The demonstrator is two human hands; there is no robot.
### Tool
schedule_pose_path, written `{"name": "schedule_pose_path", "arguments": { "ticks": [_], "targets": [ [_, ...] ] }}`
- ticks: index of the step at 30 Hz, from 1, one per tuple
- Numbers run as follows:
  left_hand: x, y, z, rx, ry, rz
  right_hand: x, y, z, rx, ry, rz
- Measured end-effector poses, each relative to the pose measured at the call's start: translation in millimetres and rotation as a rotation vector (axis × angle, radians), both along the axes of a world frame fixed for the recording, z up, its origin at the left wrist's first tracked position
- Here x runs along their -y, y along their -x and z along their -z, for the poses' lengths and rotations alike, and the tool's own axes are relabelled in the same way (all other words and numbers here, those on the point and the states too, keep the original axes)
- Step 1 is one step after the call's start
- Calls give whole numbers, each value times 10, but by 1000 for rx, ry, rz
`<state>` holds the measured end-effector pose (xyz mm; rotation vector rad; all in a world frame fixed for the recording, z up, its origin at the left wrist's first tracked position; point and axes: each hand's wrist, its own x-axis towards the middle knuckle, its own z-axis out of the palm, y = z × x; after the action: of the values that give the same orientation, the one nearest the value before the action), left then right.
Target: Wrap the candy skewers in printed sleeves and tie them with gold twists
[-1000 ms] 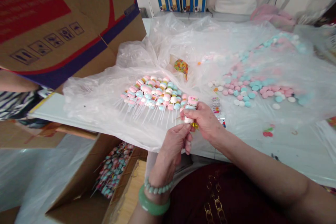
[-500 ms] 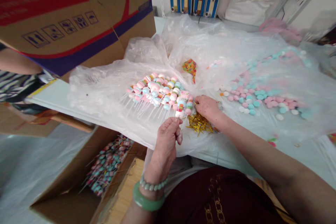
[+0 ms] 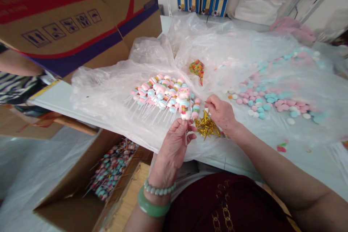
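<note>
Just changed: from meeting at the candy stick a second ago to working well apart. Now held upright in the left hand, turned straighter than half a second ago, with the bare stick showing below the fingers. Thumb and fingertips pressed narrowly around that stick, the remaining fingers loosely curled.

Reading the clock from the candy stick: drawn slightly back toward three to four o'clock, uncovering more of the gold ties, the right hand. Thumb and forefinger there brought to a narrow pinch, with a thin sliver poking out toward the candy stick. Probably one tie picked off the pile, though too fine to tell for certain. In effect, as judged from this, something ready in each hand, not yet brought together.

At nine to ten o'clock, on the plastic sheet, a heap of candy sticks, mostly pointing stick-end toward seven.

As for containers: at eight o'clock, below the table, an open carton with many more candies on sticks piled inside. At ten, a large printed carton, contents hidden. At one, bright little rings, seemingly inside clear wrapping. Toward three, loose round sweets, partly veiled by plastic.
</note>
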<state>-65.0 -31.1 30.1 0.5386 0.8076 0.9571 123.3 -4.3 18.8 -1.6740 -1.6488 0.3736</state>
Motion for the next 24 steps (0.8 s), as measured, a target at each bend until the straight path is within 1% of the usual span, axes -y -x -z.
{"name": "schedule_pose_path", "arguments": {
  "ticks": [2,6,9,10,11,12,15,17,19,21,24],
  "targets": [
    [9,-4,-30,-8,6,20,64,32,-6,151,-36,-77],
    [33,-14,-64,-46,-2,67,229,120,-56,177,33,-179],
    [47,-25,-61,-118,-33,140,378,200,-100,267,-28,-290],
    [49,-25,-55,-144,-43,161,420,219,-107,264,-55,-310],
    [51,-23,-47,-161,-50,180,457,232,-112,215,-64,-322],
    [52,-19,-38,-165,-51,205,487,239,-115,118,-44,-336],
    [53,-3,-3,-110,-25,309,552,233,-133,-349,137,-410],
    [53,2,18,-70,-5,333,588,223,-150,-605,268,-422],
    [51,4,32,-51,14,297,622,214,-152,-759,354,-370],
    [45,7,40,-47,25,257,650,206,-128,-873,418,-264],
    [33,15,53,-49,8,223,682,200,-72,-968,495,-139]
  ]
}}
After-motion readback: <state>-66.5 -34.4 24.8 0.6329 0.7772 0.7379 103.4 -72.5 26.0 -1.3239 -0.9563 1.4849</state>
